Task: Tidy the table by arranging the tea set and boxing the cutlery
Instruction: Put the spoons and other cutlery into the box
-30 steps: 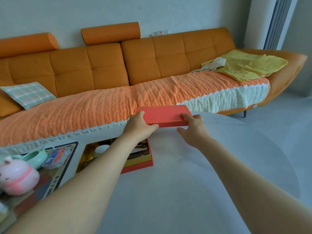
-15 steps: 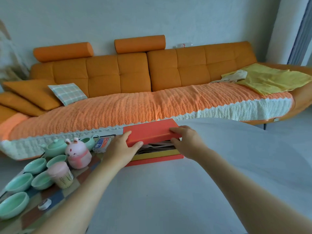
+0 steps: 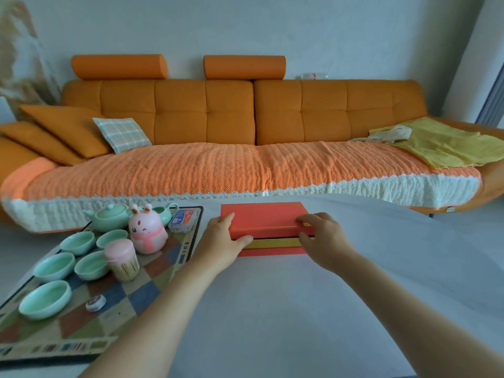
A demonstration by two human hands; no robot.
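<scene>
Gripping the red lid, left hand and right hand sit beside the teacups.

So the red lid with the thin gold line is sitting over the matching red box base at the far side of the table. It's not lying fully down, and a yellow strip is showing under its front edge. The left hand and right hand are gripping its two front corners. Off to the left, the mint-green teapot is standing lidded and upright, a small pitcher is peeking out near it, and five empty cups are sitting upright in a cluster in front.
</scene>
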